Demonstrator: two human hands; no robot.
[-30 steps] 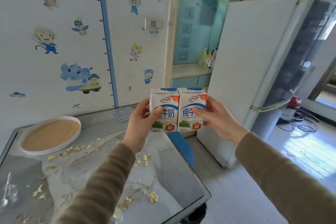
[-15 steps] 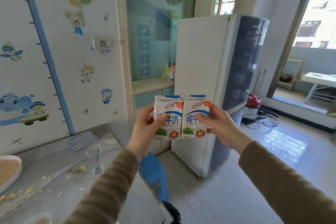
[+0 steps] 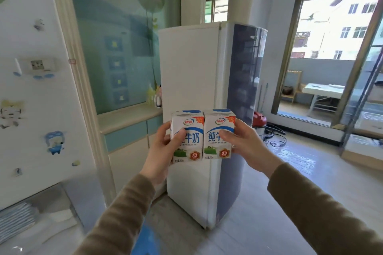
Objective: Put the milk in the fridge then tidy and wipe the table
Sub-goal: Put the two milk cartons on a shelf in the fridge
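The fingers of both hands are hidden behind the milk, so only the thumbs and backs of the hands show. The left hand (image 3: 158,151) grasps the left carton (image 3: 189,128) with its thumb across the front, covering the start of the blue lettering. The right hand (image 3: 247,145) grasps the right carton (image 3: 217,128) the same way, its thumb hiding the end of the lettering. The cartons and hands cover part of the fridge (image 3: 186,64) behind them, and both its doors are closed. In the bottom-left corner only a blurred corner of the counter (image 3: 60,232) shows, cut by the frame edge. A pale striped stack (image 3: 14,219) lies on it, too smeared to name. A blue shape (image 3: 145,240) at the bottom edge is likewise cut off and unclear. The two cartons are held upright in the air, pressed side by side and touching, in front of the fridge and well off the counter. Each is a small white box with a blue top. Each also has a blue arc, a green meadow strip at the base and a red "3.3" badge.
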